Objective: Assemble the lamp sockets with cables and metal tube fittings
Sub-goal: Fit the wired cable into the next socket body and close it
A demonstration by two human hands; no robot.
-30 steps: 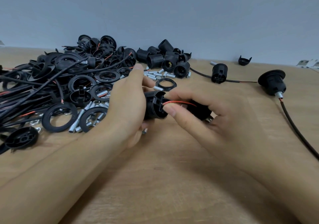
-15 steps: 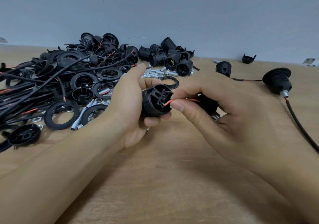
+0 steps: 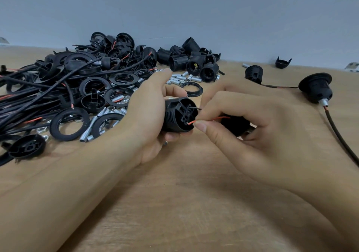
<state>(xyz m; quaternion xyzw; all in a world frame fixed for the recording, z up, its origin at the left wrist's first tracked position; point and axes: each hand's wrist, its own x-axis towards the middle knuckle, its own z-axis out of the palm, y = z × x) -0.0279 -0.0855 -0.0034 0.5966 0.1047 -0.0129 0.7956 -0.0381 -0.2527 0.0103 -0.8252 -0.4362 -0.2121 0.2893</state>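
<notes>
- Hands at work above the wooden table (image 3: 184, 203): left hand (image 3: 149, 111) grips a black threaded lamp socket (image 3: 179, 114), fingers wrapped round its ribbed body, the terminal end turned toward the right hand (image 3: 258, 119).
- Right hand pinches a thin red wire (image 3: 204, 120) between thumb and forefinger; the wire's bare tip lies at the socket's terminal block. A thin black wire (image 3: 196, 108) sits just above it, at the same block.
- Curled lower fingers of the right hand also hold a second black part (image 3: 236, 126), mostly hidden in the palm.
- Beyond and outward of the left hand: a heap of black cables (image 3: 29, 96), flat black rings (image 3: 69, 124) and short metal tubes (image 3: 91, 127).
- Beyond both hands: a cluster of loose threaded sockets (image 3: 194, 61).
- Outward of the right hand: an assembled socket (image 3: 316, 88) with its metal fitting and cable trailing toward the near edge.
</notes>
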